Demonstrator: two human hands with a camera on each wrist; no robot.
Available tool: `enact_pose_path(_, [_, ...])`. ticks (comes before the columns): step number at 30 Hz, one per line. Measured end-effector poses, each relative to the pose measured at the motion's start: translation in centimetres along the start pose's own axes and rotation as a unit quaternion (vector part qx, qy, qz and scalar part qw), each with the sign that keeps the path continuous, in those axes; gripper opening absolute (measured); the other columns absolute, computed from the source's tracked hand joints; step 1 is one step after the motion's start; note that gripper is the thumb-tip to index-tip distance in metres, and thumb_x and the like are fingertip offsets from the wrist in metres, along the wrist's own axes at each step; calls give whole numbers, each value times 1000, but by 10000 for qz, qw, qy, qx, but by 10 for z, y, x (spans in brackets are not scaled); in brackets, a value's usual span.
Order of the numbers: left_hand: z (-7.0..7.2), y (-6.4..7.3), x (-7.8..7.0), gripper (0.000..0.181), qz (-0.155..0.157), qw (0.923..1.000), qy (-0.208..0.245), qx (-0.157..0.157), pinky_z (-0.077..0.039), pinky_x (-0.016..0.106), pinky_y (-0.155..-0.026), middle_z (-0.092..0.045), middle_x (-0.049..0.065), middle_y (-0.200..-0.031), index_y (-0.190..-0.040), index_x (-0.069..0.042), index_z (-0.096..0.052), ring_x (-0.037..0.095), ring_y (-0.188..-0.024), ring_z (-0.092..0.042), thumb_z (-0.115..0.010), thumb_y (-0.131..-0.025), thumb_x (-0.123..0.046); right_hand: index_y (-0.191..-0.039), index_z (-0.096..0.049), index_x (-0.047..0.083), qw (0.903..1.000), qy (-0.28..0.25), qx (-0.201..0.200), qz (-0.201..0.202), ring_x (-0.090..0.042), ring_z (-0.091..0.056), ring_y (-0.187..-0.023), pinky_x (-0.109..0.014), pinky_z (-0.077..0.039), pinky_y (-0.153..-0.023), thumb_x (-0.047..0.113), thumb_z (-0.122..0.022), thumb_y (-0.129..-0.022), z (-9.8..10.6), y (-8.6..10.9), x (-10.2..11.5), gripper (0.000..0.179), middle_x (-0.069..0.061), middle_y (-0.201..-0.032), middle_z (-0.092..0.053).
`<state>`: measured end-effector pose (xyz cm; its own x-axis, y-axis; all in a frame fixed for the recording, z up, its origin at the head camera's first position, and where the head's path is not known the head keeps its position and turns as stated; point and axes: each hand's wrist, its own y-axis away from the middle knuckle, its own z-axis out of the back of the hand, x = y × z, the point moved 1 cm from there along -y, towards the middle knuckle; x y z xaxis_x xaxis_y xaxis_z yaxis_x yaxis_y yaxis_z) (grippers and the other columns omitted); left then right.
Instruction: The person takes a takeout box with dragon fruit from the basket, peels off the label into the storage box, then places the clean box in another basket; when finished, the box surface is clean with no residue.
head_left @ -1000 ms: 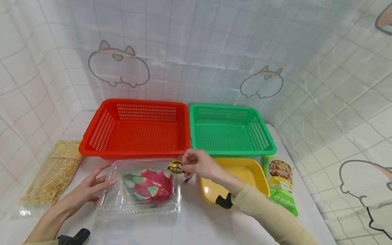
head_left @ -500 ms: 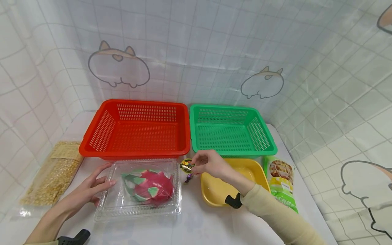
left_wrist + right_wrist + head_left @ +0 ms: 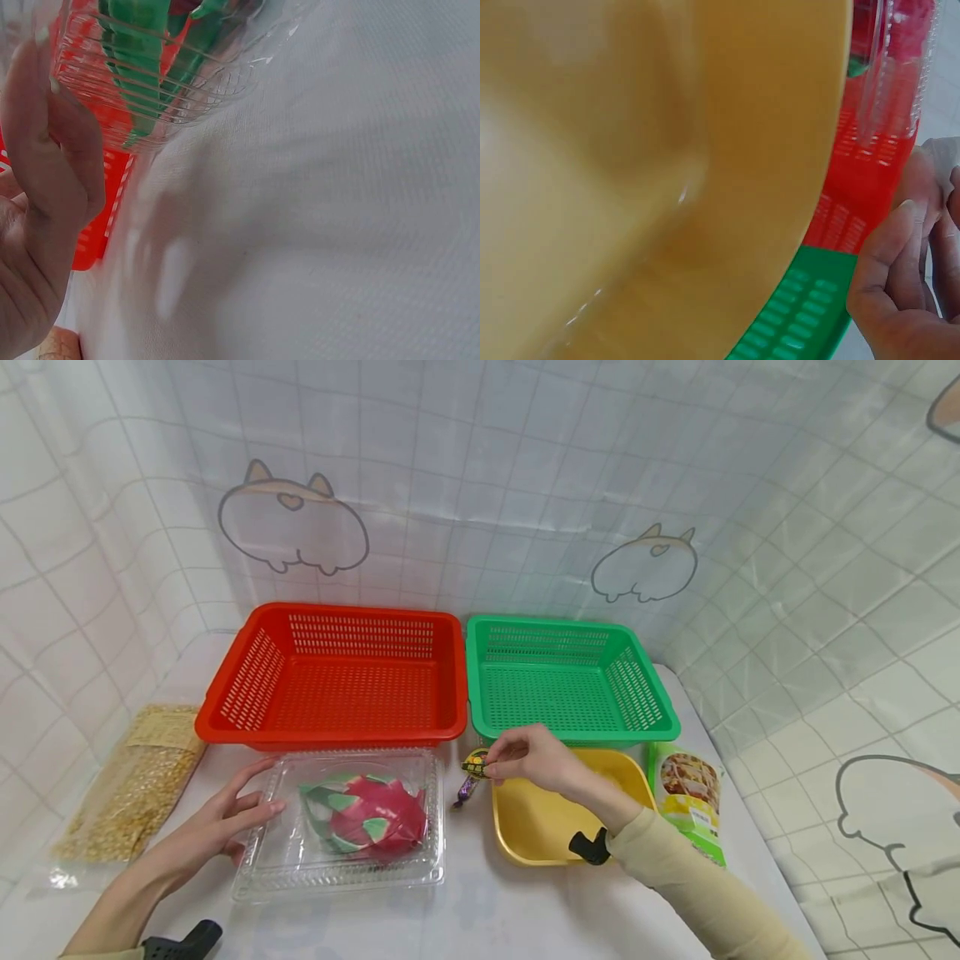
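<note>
My right hand [image 3: 538,762] pinches a round black-and-gold fruit sticker [image 3: 474,763] between thumb and fingertips, just left of the yellow basin. Seen from the right wrist, its back [image 3: 939,152] looks pale. Below the sticker a purple-wrapped candy [image 3: 467,789] lies on the table. With fingers spread, my left hand [image 3: 221,822] touches the left edge of a clear plastic clamshell box [image 3: 281,860]; the left wrist view shows fingertips against its ribbed side [image 3: 180,105]. Inside the closed box sits a pink dragon fruit [image 3: 378,818] with green scales.
A red basket [image 3: 352,693] and a green basket [image 3: 540,693] stand side by side at the back. The yellow basin [image 3: 540,827] lies under my right forearm. A bag of yellow kernels [image 3: 127,789] is at far left, a green snack bag [image 3: 690,793] at right.
My right hand has drawn the sticker rightward, away from the box's right edge toward the yellow basin, and the candy is more exposed. My left hand and the box have stayed put.
</note>
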<state>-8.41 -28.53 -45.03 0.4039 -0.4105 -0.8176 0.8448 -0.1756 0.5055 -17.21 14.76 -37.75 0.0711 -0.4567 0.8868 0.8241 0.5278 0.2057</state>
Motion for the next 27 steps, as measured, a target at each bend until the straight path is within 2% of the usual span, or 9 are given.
enact_pose_path(6, [0,0,1,90,13,10000,32,1,-52,36,-71,-9,39,-157,-160,-23,11,42,-127,-42,-53,-100,-46,-91,-75,7,10000,64,-27,-49,-27,-72,-76,-31,-57,-80,9,-78,-85,10,3,-7,8,-7,-81,-74])
enact_pose_path(10, [0,0,1,90,2,10000,32,-2,-53,36,-71,-10,39,-158,-160,-23,11,38,-125,-44,-53,-100,-46,-91,-75,5,9998,195,-38,-70,-24,-71,-73,-30,-57,-78,7,-78,-85,16,6,-13,7,-8,-80,-74])
enact_pose_path(16, [1,1,1,90,24,10000,14,-6,-52,36,-71,-10,38,-158,-160,-24,11,38,-126,-44,-52,-100,-46,-90,-76,2,9987,508,57,-56,-21,-70,-70,-31,-57,-75,5,-79,-83,24,8,-20,8,-10,-79,-74])
enact_pose_path(23, [1,1,2,89,-10,10000,10,4,-52,35,-70,-12,38,-158,-160,-24,12,33,-120,-47,-51,-101,-46,-94,-77,6,9942,1031,261,-140,-14,-66,-71,-28,-55,-71,6,-80,-82,28,8,-28,13,-6,-78,-74])
enact_pose_path(27, [0,1,1,89,-28,10000,34,14,-52,35,-70,-11,38,-158,-160,-24,11,32,-119,-47,-52,-101,-45,-96,-76,5,9912,1271,366,-2,-13,-63,-69,-27,-53,-68,6,-80,-82,30,6,-34,15,-6,-78,-73])
